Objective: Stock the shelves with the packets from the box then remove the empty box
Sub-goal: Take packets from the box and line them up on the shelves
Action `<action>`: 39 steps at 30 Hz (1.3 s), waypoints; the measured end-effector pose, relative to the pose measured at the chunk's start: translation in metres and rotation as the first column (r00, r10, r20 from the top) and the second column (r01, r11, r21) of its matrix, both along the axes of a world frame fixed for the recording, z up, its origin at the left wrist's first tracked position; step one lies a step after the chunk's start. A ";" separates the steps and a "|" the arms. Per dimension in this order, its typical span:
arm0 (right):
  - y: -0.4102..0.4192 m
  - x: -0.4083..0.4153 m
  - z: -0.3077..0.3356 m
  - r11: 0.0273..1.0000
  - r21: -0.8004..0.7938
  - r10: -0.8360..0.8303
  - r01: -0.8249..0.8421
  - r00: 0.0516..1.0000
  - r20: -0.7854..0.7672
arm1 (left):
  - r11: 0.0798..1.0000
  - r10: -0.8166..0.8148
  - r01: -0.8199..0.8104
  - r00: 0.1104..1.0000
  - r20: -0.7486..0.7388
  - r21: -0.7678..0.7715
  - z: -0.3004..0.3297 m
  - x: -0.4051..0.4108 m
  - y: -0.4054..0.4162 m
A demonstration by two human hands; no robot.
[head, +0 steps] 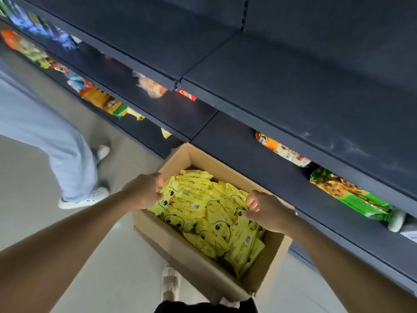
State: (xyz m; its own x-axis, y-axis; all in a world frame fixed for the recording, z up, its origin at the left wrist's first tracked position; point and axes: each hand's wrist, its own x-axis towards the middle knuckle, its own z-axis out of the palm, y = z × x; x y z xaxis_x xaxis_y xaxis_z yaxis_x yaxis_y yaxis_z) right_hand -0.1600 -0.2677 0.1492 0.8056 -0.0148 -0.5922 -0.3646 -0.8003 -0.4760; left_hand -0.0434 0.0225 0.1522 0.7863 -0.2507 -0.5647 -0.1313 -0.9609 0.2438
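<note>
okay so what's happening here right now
A person is stocking shelves. Both hands are in an open cardboard box on the floor: the left hand and right hand each pinch yellow duck packets. The box looks full, and the dark shelf above it is bare.

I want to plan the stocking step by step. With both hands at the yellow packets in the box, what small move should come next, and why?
Probably lift out the yellow duck-print packets. The left hand and right hand each pinch the stack's ends, the open brown cardboard box looks full, and the dark metal shelf beside it has bare space.
</note>
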 end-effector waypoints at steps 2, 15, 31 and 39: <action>0.016 0.003 -0.027 0.997 0.029 -0.067 0.068 0.997 -0.041 | 1.000 -0.003 0.003 0.999 -0.035 0.016 -0.030 0.015 0.009; 0.085 -0.016 -0.185 0.923 0.019 -0.365 0.383 0.892 -0.268 | 0.982 0.021 0.002 0.993 -0.120 0.191 -0.169 0.044 0.008; 0.098 -0.029 -0.323 0.917 -0.150 -0.397 0.370 0.882 -0.255 | 0.972 0.150 -0.194 0.945 0.291 0.129 -0.291 0.035 -0.005; 0.106 -0.020 -0.338 0.948 -0.132 -0.311 0.289 0.929 -0.201 | 0.986 0.104 -0.142 0.933 0.344 0.086 -0.294 0.044 -0.012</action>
State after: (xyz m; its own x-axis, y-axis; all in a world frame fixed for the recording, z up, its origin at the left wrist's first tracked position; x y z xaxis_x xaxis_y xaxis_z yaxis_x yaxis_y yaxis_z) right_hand -0.1797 -0.1614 -0.1887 0.6073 -0.3029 -0.7345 -0.6800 -0.6762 -0.2834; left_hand 0.0001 0.0103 -0.1420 0.9559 -0.0925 -0.2786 -0.0668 -0.9927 0.1005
